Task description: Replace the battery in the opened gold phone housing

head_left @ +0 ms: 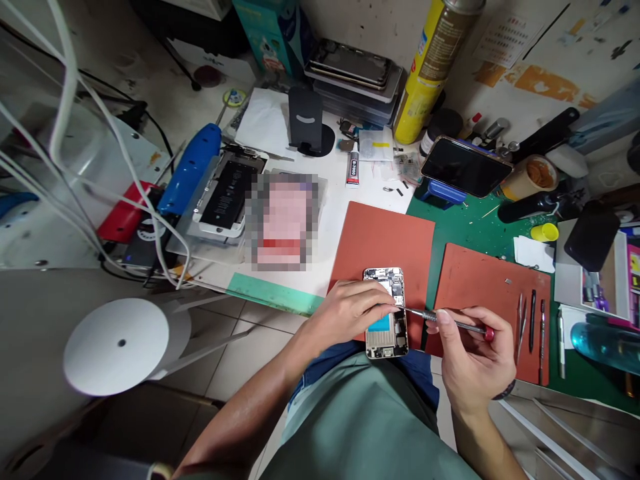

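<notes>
An opened phone frame point(387, 343) with bare inner parts lies upright at the front edge of a reddish-brown mat point(385, 233). Across its upper left side rests my left hand point(350, 307), fingers together, fingertips near the tip of a thin tool; whatever they pinch is too small to make out. My right hand point(473, 353) is closed round a slim screwdriver point(463, 325) with a red end. The screwdriver points left, its tip at the phone's upper middle, beside my left fingertips.
A second mat point(460, 280) at the right bears tweezers and thin tools. Behind stand a propped phone point(465, 167), a yellow can point(425, 73) and a black stand point(306, 120). Another opened phone point(230, 193) lies left, near white cables point(123, 153). A white round stool point(117, 347) is lower left.
</notes>
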A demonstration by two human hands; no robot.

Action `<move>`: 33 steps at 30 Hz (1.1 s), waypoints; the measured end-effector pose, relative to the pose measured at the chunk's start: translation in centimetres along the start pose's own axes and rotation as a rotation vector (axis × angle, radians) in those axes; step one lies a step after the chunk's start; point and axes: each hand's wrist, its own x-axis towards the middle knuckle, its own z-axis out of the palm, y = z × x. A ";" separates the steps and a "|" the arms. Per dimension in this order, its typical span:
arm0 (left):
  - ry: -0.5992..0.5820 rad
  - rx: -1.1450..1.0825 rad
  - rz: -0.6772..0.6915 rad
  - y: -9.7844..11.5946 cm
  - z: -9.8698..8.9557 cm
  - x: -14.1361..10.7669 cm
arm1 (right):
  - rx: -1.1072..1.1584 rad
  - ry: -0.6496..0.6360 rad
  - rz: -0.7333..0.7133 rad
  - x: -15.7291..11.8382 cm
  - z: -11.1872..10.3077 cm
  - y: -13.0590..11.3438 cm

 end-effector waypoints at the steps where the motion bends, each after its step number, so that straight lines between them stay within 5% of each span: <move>1: -0.002 -0.002 -0.013 0.0 0.0 0.0 | 0.012 0.000 0.015 0.0 0.1 -0.1; 7: 0.036 0.067 -0.046 0.0 0.1 -0.3 | -0.008 0.022 -0.047 0.5 -0.4 0.0; 11: 0.069 0.232 0.043 0.1 0.2 -0.2 | -0.154 0.059 -0.285 1.7 -1.2 1.1; 20: -0.036 0.514 0.041 0.2 0.7 0.5 | -0.537 -0.132 -0.647 4.1 -0.2 1.7; 33: -0.079 0.509 -0.007 0.4 0.4 0.8 | -0.546 -0.262 -0.730 4.7 1.3 0.6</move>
